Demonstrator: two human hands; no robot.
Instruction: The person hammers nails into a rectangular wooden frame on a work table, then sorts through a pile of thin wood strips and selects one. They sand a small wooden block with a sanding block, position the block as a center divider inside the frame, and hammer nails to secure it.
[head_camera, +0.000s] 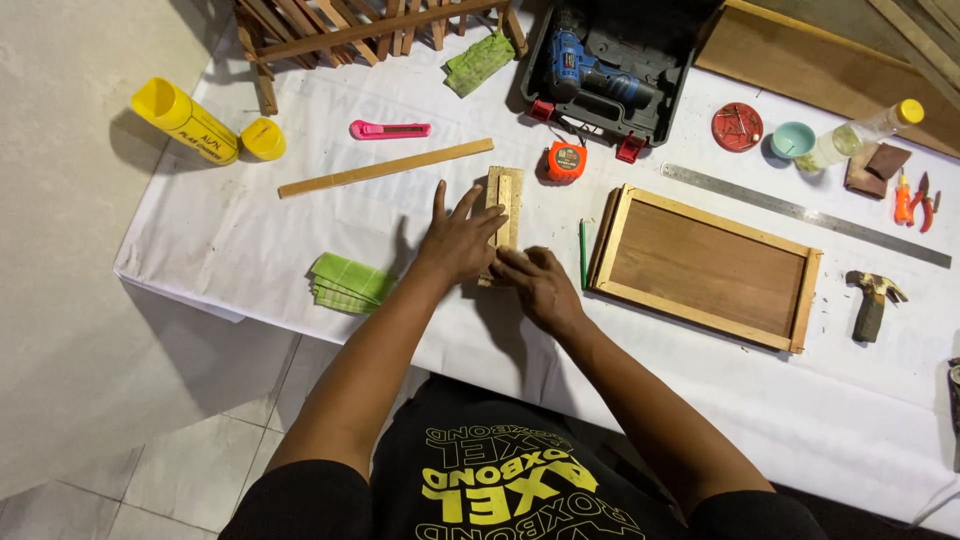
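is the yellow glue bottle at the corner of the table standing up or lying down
Lying down. The yellow bottle rests on its side on the white table cover, its yellow cap off beside it.

Small pale raw-wood slat stack (503, 215) with matt sawn grain, shallow rectangular tray (705, 267) of pale wood frame and darker smooth board, long brushed-metal ruler (800, 213) near the desk's far edge, glossy yellow plastic bottle (185, 120), white matt cloth-covered desk (250, 240)
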